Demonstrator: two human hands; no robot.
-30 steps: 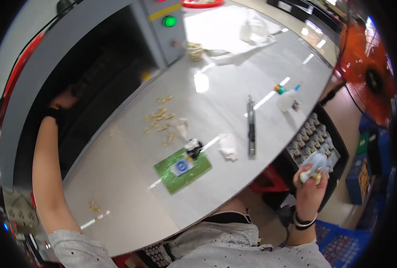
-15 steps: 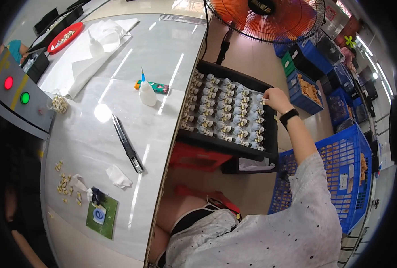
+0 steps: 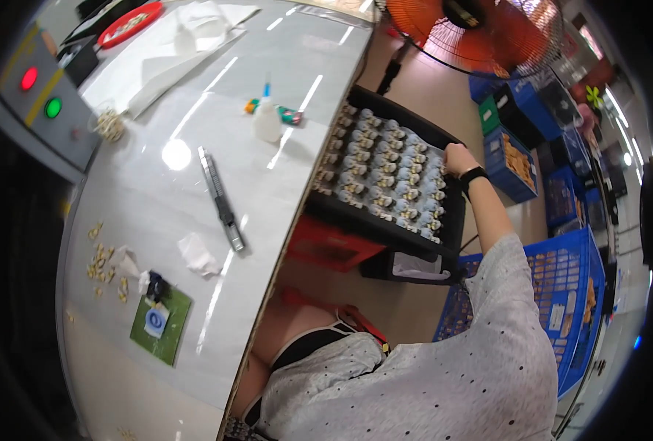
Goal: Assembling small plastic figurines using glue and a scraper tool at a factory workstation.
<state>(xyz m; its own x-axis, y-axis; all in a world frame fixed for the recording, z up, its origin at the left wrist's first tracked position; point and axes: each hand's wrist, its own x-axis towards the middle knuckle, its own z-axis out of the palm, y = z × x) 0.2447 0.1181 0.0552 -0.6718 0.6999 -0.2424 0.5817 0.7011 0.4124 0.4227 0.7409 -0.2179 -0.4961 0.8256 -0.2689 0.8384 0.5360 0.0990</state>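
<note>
My right hand, with a black band at the wrist, is at the right rim of a black tray. Its fingers are closed in a pinch on a small figurine, mostly hidden by the hand and blurred. Rows of small pale blue and white figurines stand on a light sheet inside the tray. My left hand is out of view.
On the grey table to the left lie a black cutter knife, a white needle-tipped bottle, crumpled tissue, a green pad and several tiny pieces. A fan stands beyond the tray; blue crates are at right.
The view has shifted, so the table and tray sit differently in the picture. My right hand stays at the tray's right side, its fingers now more hidden.
</note>
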